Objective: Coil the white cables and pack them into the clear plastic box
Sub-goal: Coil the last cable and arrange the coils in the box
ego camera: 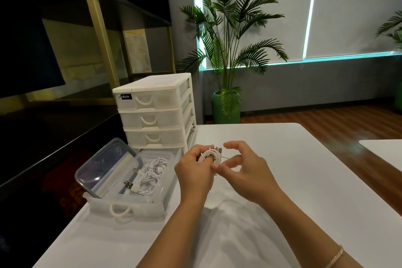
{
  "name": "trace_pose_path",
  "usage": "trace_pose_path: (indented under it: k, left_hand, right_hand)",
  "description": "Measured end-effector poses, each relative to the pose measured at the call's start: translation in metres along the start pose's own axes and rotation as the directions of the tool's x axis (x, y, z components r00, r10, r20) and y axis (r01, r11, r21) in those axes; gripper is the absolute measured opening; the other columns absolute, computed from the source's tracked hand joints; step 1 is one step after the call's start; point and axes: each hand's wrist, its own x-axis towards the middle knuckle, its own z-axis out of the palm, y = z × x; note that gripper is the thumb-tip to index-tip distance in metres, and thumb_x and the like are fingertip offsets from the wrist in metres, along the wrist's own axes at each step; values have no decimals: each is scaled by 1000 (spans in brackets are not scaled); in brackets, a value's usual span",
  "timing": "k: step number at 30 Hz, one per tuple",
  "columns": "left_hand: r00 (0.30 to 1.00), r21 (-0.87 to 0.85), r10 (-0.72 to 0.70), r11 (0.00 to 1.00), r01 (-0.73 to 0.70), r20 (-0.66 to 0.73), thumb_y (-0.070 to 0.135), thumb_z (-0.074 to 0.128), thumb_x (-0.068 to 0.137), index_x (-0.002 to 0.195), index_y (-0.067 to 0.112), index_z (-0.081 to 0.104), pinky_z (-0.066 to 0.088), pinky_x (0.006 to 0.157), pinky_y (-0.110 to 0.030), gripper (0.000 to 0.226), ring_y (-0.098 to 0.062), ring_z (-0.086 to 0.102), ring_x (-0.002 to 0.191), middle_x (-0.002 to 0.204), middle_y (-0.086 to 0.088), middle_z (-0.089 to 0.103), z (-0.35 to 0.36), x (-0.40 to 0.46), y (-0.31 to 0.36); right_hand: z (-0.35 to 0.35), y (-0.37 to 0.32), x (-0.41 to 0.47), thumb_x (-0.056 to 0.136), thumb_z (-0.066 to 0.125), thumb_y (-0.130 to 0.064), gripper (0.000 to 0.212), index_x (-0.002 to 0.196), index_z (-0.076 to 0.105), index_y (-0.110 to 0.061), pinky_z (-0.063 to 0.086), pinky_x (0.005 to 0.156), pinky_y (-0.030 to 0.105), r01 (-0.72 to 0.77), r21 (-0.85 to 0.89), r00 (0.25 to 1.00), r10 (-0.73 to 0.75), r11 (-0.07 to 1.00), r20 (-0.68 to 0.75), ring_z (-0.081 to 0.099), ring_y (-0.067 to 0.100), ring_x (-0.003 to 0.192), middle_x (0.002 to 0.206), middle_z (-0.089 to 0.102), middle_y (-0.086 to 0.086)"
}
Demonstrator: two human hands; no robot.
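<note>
I see the left hand holding a small coil of white cable above the white surface, its grip curled around the loops. The right hand pinches the loose end of this cable just beside the coil. The clear box stands to the left, lid leaning open, with other coiled cables inside. Behind it stands a drawer unit.

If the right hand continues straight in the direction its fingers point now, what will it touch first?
The right hand points left, toward the left hand. It would most likely meet the coiled white cable held there first, since its fingertips are already almost on it. Exact depth is hard to judge from one view.
</note>
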Motion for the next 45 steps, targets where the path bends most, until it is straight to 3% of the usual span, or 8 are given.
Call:
trace_pose_path:
  k: [6, 10, 15, 20, 30, 34, 39, 45]
  left_hand:
    - [1000, -27, -8, 1000, 9, 7, 0, 60, 83, 71, 30, 66, 54, 57, -18, 33, -6, 63, 72, 75, 16, 66, 6, -6, 0]
    - [997, 71, 38, 997, -43, 72, 13, 67, 84, 89, 27, 70, 55, 67, -16, 16, -5, 63, 76, 79, 16, 66, 7, -7, -1]
    - [986, 135, -27, 991, 5, 162, 20, 71, 81, 110, 22, 69, 54, 73, -22, 29, -15, 66, 89, 101, 4, 71, 7, -5, 0]
    - [950, -128, -122, 978, 164, 287, 19, 66, 84, 96, 20, 72, 56, 79, -30, 13, -18, 66, 89, 99, -5, 72, 4, 0, 1]
    - [926, -234, -216, 927, 295, 311, 16, 61, 87, 84, 10, 70, 53, 64, -23, 11, -10, 63, 67, 74, 0, 72, 2, 5, 1]
    - [913, -272, -275, 893, 359, 302, 14, 61, 87, 85, 8, 68, 52, 64, -25, 9, -14, 63, 70, 72, -1, 71, 4, 5, 0]
    - [889, -334, -308, 844, 420, 338, 10, 58, 89, 90, 5, 65, 55, 68, -27, 8, -15, 64, 74, 73, -3, 70, 2, 6, 1]
    - [883, -327, -295, 848, 418, 364, 10, 57, 89, 89, 9, 64, 54, 62, -23, 6, -13, 64, 70, 77, -4, 71, 1, 5, 0]
  right_hand:
    - [0, 6, 1, 86, 61, -35, 18, 95, 46, -34, 28, 110, 45, 57, -35, 996, -60, 998, -68, 60, 7, 88, 84, 65, -12]
    - [0, 11, 3, 89, 56, -36, 19, 107, 58, -30, 33, 105, 40, 78, -173, 976, -110, 982, -186, 50, 7, 88, 98, 66, -5]
    - [-6, 17, 7, 91, 53, -36, 23, 113, 59, -35, 29, 99, 28, 105, -256, 960, -166, 961, -228, 46, 7, 94, 105, 66, -6]
    - [-7, 16, 8, 90, 57, -27, 22, 110, 64, -32, 29, 102, 37, 128, -309, 934, -219, 942, -280, 53, 15, 95, 100, 69, 0]
    - [-10, 15, 7, 88, 59, -30, 12, 97, 63, -23, 9, 114, 42, 114, -349, 921, -230, 930, -314, 52, 13, 102, 96, 66, -5]
    - [-7, 19, 10, 81, 69, -22, 5, 85, 67, -20, 33, 94, 43, 192, -350, 893, -311, 917, -324, 53, 16, 84, 82, 69, -3]
    - [-3, 22, 12, 62, 84, -9, 18, 70, 73, -21, 35, 64, 32, 240, -419, 845, -401, 876, -354, 57, 22, 68, 69, 67, 0]
    - [-10, 13, 8, 85, 64, -33, 16, 96, 73, -25, 25, 78, 26, 193, -429, 902, -331, 883, -276, 41, 6, 88, 100, 64, -4]
